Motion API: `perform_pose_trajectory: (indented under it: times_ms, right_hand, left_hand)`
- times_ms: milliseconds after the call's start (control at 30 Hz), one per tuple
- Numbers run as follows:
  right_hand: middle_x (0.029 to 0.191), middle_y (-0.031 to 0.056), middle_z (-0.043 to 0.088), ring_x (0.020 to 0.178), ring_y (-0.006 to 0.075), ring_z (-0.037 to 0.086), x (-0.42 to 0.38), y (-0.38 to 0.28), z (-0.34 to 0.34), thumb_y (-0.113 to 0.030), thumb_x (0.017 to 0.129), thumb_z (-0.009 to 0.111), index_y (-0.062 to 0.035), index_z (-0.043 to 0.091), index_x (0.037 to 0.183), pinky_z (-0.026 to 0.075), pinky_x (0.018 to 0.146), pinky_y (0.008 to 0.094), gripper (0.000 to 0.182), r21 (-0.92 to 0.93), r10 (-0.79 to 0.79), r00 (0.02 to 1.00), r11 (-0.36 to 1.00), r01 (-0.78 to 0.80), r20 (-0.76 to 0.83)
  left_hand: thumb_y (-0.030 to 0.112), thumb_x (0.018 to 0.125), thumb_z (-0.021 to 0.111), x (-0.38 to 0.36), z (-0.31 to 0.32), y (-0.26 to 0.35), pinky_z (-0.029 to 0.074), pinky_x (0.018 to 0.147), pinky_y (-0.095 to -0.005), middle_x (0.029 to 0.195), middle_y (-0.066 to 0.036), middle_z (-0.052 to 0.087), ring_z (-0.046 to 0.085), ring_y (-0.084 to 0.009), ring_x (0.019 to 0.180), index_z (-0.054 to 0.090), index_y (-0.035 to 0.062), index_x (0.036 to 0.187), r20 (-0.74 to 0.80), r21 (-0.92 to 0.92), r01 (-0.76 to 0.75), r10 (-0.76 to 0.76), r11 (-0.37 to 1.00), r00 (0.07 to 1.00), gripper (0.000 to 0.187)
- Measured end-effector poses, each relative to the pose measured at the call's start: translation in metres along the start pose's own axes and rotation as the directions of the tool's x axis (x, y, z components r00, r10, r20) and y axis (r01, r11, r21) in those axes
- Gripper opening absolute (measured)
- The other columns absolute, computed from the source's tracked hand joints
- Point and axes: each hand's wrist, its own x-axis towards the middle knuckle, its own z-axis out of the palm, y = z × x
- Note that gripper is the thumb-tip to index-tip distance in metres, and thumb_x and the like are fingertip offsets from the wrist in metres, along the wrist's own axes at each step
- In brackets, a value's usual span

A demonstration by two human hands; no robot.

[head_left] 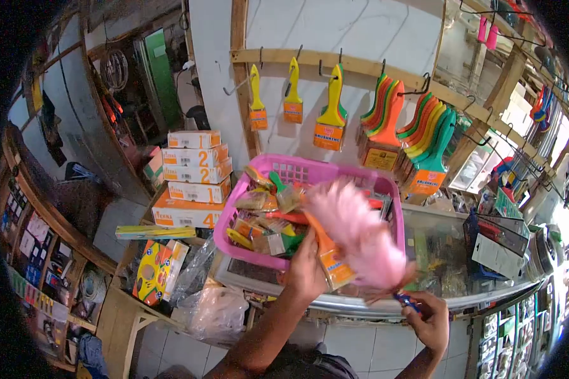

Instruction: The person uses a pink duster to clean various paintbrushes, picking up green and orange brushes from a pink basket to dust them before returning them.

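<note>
Pink basket [259,258], glossy plastic; duster [354,230], soft, feathery; hook rail [322,59], matt wood; countertop [430,252], glassy.

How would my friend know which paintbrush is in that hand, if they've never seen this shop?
Find the pink basket on the glass counter. At its near side, the left hand grips a paintbrush with an orange handle and label, beside a fluffy pink duster. It's the only one held; the other paintbrushes hang behind or lie in the basket.
</note>
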Motion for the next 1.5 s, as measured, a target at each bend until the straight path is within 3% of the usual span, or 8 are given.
perform_pose_trajectory:
  times_ms: [133, 233, 367, 667, 867, 1000, 1400, 1500]
  right_hand:
    - [0.092, 0.0102, 0.069, 0.085, 0.0116, 0.063, -0.003, 0.016, 0.001, -0.011, 0.082, 0.077, 0.0063, 0.067, 0.105, 0.052, 0.075, 0.0252, 0.031, 0.030, -0.101, 0.992, 0.995, 0.099, 0.078]
    - [0.090, 0.0112, 0.069, 0.082, 0.0123, 0.062, -0.002, 0.017, 0.004, -0.015, 0.082, 0.078, 0.0039, 0.067, 0.096, 0.051, 0.074, 0.0274, 0.026, 0.123, -0.030, 0.996, 0.992, 0.040, -0.083]
    - [0.082, 0.0067, 0.066, 0.069, 0.0092, 0.058, 0.001, 0.022, 0.014, -0.017, 0.084, 0.076, 0.0038, 0.066, 0.108, 0.047, 0.060, 0.0236, 0.033, -0.066, -0.136, 0.990, 0.989, 0.134, -0.022]
    - [0.080, 0.0062, 0.065, 0.067, 0.0090, 0.057, -0.001, 0.029, -0.005, -0.016, 0.083, 0.078, 0.0066, 0.066, 0.102, 0.046, 0.059, 0.0233, 0.032, -0.096, -0.030, 0.998, 0.995, 0.035, 0.057]
    - [0.090, 0.0090, 0.070, 0.078, 0.0110, 0.060, -0.004, 0.015, 0.002, -0.010, 0.078, 0.081, 0.0067, 0.068, 0.104, 0.050, 0.072, 0.0256, 0.033, 0.283, 0.074, 0.996, 0.957, -0.056, -0.054]
    - [0.086, 0.0063, 0.068, 0.076, 0.0097, 0.060, 0.002, 0.016, -0.003, -0.011, 0.080, 0.079, 0.0071, 0.067, 0.110, 0.049, 0.068, 0.0239, 0.037, -0.063, -0.119, 0.978, 0.989, 0.132, 0.173]
    - [0.090, 0.0089, 0.072, 0.079, 0.0111, 0.062, 0.001, 0.018, -0.020, -0.012, 0.078, 0.081, 0.0032, 0.070, 0.102, 0.051, 0.071, 0.0269, 0.030, 0.138, -0.079, 0.996, 0.987, 0.084, -0.041]
    - [0.089, 0.0104, 0.071, 0.074, 0.0089, 0.061, 0.003, 0.014, -0.010, -0.010, 0.079, 0.081, 0.0052, 0.070, 0.099, 0.049, 0.065, 0.0233, 0.028, 0.022, -0.057, 0.997, 0.998, 0.058, -0.046]
  left_hand:
    - [0.043, 0.102, 0.043, 0.002, 0.000, 0.000, 0.041, 0.109, -0.0489, 0.149, -0.015, 0.041, 0.048, -0.0303, 0.132, 0.028, 0.0089, 0.151, 0.239, -0.217, -0.041, 0.094, 0.975, 0.967, 0.061]
    - [0.040, 0.102, 0.048, 0.002, 0.020, 0.009, 0.046, 0.104, -0.0491, 0.141, -0.013, 0.051, 0.055, -0.0286, 0.124, 0.041, 0.0092, 0.145, -0.162, -0.089, 0.098, -0.111, 0.991, 0.981, 0.054]
    - [0.043, 0.104, 0.044, 0.007, -0.011, 0.004, 0.049, 0.099, -0.0452, 0.141, -0.006, 0.049, 0.055, -0.0228, 0.120, 0.040, 0.0140, 0.146, 0.104, -0.028, 0.062, -0.058, 0.998, 0.993, 0.051]
    - [0.048, 0.101, 0.043, -0.001, -0.005, -0.002, 0.042, 0.107, -0.0509, 0.142, -0.011, 0.051, 0.053, -0.0277, 0.126, 0.039, 0.0081, 0.145, -0.200, -0.055, 0.052, -0.062, 0.997, 0.978, 0.059]
    - [0.050, 0.102, 0.039, 0.011, -0.009, -0.002, 0.042, 0.105, -0.0575, 0.151, -0.018, 0.038, 0.044, -0.0350, 0.133, 0.037, 0.0179, 0.148, -0.107, -0.044, 0.093, -0.097, 0.995, 0.989, 0.056]
    - [0.046, 0.105, 0.038, 0.014, 0.009, 0.006, 0.048, 0.100, -0.0498, 0.139, -0.011, 0.050, 0.052, -0.0285, 0.125, 0.039, 0.0170, 0.148, 0.323, -0.330, 0.041, 0.072, 0.943, 0.944, 0.052]
    - [0.045, 0.100, 0.051, 0.006, 0.007, 0.004, 0.041, 0.106, -0.0547, 0.149, -0.016, 0.039, 0.043, -0.0332, 0.133, 0.035, 0.0184, 0.149, -0.145, -0.081, 0.069, -0.080, 0.994, 0.986, 0.058]
    - [0.048, 0.100, 0.049, 0.005, 0.008, -0.002, 0.043, 0.105, -0.0539, 0.148, -0.015, 0.041, 0.045, -0.0316, 0.131, 0.030, 0.0192, 0.152, 0.143, -0.048, -0.103, 0.108, 0.994, 0.984, 0.062]
